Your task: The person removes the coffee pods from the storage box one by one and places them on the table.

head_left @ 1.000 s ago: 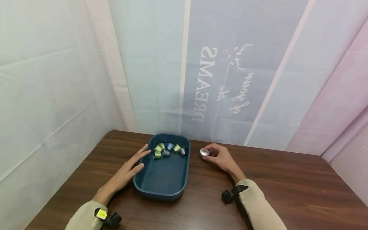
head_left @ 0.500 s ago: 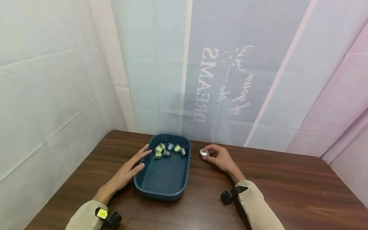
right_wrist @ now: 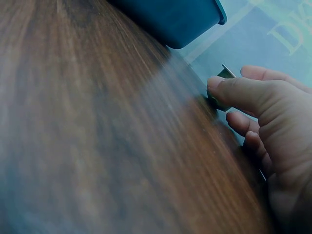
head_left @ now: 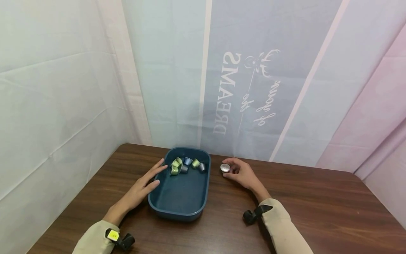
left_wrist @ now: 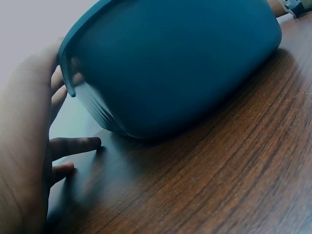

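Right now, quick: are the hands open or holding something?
Left hand: open, against the blue bin.
Right hand: holding a small silver-topped capsule.

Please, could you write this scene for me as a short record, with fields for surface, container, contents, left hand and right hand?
Surface: brown wood-grain table
Container: blue bin
Contents: green, blue and dark capsules, grouped in the far half
Left hand: at the bin's left rim, fingers extended
Right hand: holds silver-faced capsule, right of the bin
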`<state>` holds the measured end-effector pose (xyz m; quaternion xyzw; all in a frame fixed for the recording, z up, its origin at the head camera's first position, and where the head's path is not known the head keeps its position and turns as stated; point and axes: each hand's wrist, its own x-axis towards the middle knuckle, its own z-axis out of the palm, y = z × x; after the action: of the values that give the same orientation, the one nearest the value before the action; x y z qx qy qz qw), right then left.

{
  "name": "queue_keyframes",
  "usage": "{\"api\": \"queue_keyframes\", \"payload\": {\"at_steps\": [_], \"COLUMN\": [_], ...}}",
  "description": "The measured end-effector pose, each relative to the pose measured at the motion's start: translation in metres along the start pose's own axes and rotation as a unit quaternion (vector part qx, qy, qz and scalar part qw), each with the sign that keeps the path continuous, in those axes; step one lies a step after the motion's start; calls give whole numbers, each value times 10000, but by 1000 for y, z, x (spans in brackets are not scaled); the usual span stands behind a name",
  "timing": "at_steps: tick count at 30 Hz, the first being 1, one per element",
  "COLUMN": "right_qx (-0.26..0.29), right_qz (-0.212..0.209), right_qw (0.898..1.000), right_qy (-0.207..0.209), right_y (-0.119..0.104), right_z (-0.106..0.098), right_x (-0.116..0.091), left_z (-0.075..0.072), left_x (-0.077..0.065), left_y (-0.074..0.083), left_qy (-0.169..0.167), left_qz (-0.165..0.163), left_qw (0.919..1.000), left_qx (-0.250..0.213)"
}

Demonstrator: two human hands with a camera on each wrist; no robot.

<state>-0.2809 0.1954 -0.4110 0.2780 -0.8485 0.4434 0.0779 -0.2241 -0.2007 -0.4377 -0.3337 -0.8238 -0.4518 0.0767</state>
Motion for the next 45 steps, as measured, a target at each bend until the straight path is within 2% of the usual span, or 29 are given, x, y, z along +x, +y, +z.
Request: {"api": "queue_keyframes", "payload": {"at_steps": [10,19,29,34,38,45], "right_qx": [323,936,1293,1491,1382,1071], "right_qz": [71,12,-114,-425,-819,-1227], "right_qw": [9994,9955,9914,9879,9869,9855], "right_qy": [48,120,170,8,-174,-466], "right_y": [2,2,-18,-32,-46,-73], "right_z": [-2,-6,-14,-12,-11,-4], "right_x": [1,3,9,12,15,28], "left_z": [-1,-1,-1,0,0,1], "left_x": [2,2,2,1,0,-1], "left_y": [-2,-1,0,0,0,-2], "left_qy": [-7,4,-12,-13,-5,3], "left_qz": [-43,8,15,-22,5,26], "left_qw": [10000,10000,9999,9999,9999,10000], "left_qx": [-30,-56,-100,-106,-106,-56]}}
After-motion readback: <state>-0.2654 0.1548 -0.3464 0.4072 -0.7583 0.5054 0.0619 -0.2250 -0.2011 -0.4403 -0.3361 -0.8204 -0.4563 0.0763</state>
